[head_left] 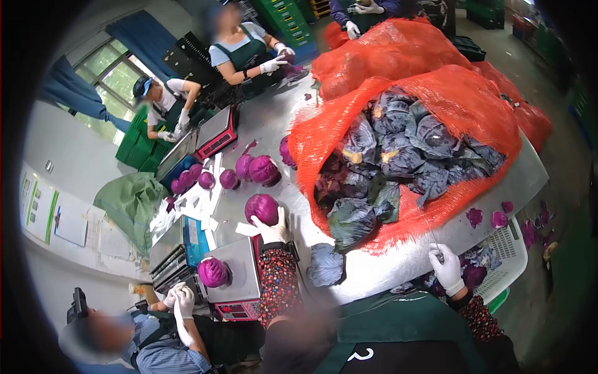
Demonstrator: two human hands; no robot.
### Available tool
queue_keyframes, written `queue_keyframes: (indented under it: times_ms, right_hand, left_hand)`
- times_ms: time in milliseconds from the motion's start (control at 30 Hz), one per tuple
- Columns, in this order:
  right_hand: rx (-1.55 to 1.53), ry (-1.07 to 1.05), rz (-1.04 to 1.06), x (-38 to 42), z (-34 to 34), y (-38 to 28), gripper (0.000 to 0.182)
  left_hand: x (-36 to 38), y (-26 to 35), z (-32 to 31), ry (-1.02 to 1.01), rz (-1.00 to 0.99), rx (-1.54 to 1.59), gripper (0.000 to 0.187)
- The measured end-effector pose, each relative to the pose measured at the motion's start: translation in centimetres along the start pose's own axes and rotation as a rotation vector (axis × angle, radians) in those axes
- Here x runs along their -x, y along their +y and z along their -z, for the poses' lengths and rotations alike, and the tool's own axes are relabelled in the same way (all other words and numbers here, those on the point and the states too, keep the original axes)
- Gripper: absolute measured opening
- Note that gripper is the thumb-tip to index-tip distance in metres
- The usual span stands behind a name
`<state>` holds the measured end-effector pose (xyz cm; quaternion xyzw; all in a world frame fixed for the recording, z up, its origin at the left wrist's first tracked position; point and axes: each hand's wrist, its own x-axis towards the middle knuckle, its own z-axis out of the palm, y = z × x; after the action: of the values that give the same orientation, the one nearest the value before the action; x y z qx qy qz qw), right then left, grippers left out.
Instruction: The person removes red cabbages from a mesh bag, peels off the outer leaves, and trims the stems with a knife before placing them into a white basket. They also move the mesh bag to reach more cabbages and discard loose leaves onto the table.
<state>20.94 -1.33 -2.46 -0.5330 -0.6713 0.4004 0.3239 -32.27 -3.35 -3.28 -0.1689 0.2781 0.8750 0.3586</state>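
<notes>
Left grip [271, 230], arm outstretched, seemingly cups a purple cabbage [261, 209].

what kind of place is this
Probably a produce packing room: a red mesh sack of cabbages on a metal table, a scale holding one cabbage, and gloved workers around.
</notes>
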Motion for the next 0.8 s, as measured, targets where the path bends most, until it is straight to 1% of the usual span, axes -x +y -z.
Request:
queue_keyframes:
  times_ms: [33, 100, 133, 167, 233, 267, 300, 367, 400, 433, 500, 533, 567, 633, 667, 700, 767, 800]
  right_hand:
    - [-0.005, -0.01, 0.008, -0.2, -0.3, 0.1, 0.024]
    - [0.01, -0.063, -0.041, -0.2, -1.1, 0.4, 0.023]
    - [0.003, -0.076, -0.035, -0.2, -1.6, 0.5, 0.022]
    - [-0.002, -0.08, -0.033, -0.4, -2.1, 0.7, 0.022]
    - [-0.075, -0.084, 0.033, -0.7, -3.3, 0.9, 0.022]
    - [-0.088, -0.139, -0.033, -1.0, -3.5, 0.2, 0.022]
    - [-0.089, -0.146, -0.036, -1.6, -3.9, -0.3, 0.022]
    - [-0.213, -0.225, -0.048, -3.0, -5.3, -0.7, 0.022]
    - [-0.284, -0.216, -0.006, -3.6, -6.5, -0.2, 0.023]
    - [-0.284, -0.216, -0.008, -4.3, -7.4, -0.4, 0.023]
    - [-0.317, -0.182, 0.094, -5.3, -8.2, -1.8, 0.023]
    - [-0.28, -0.177, 0.07, -5.5, -7.7, -3.0, 0.024]
    - [-0.238, -0.17, 0.044, -5.6, -7.2, -4.2, 0.025]
    - [-0.253, -0.087, 0.039, -5.6, -6.9, -4.4, 0.026]
    - [-0.208, -0.004, 0.072, -5.6, -7.0, -3.8, 0.027]
    - [-0.197, 0.015, 0.037, -5.5, -6.1, -4.3, 0.029]
    - [-0.107, 0.1, 0.095, -5.4, -5.8, -2.3, 0.035]
    - [-0.102, 0.112, 0.078, -5.0, -5.5, -1.5, 0.035]
  left_hand:
    - [-3.0, 2.0, 1.6, 0.045, 0.226, 0.156, 0.101]
    - [-1.6, 1.1, 0.7, 0.098, -0.089, -0.242, 0.102]
    - [-0.4, 0.5, 0.4, 0.072, -0.149, -0.425, 0.1]
    - [3.7, -0.4, -1.5, 0.005, -0.094, -0.615, 0.093]
    - [8.8, -4.0, -2.8, -0.079, -0.265, -0.897, 0.077]
    - [9.0, -6.0, -1.5, -0.244, -0.443, -1.079, 0.072]
    - [9.2, -8.0, -0.2, -0.415, -0.622, -1.255, 0.066]
    - [13.5, -12.1, -1.1, -0.732, -0.733, -1.472, 0.072]
    - [13.6, -14.3, 0.2, -0.784, -0.927, -1.686, 0.077]
    - [13.6, -16.0, 1.5, -0.832, -1.124, -1.896, 0.082]
    - [15.6, -18.4, 2.4, -0.731, -1.074, -1.928, 0.085]
    - [17.3, -19.1, 2.5, -0.772, -1.051, -1.951, 0.085]
    - [19.7, -19.4, 2.4, -0.858, -0.998, -2.002, 0.08]
    - [24.7, -19.3, 2.9, -1.157, -0.87, -2.242, 0.07]
    - [25.7, -19.3, 4.4, -1.295, -0.804, -2.194, 0.059]
    - [27.4, -18.5, 3.9, -1.441, -0.871, -2.129, 0.049]
    - [26.1, -18.0, 5.7, -1.478, -0.672, -1.531, 0.041]
    - [26.0, -17.1, 4.7, -1.372, -0.813, -1.546, 0.04]
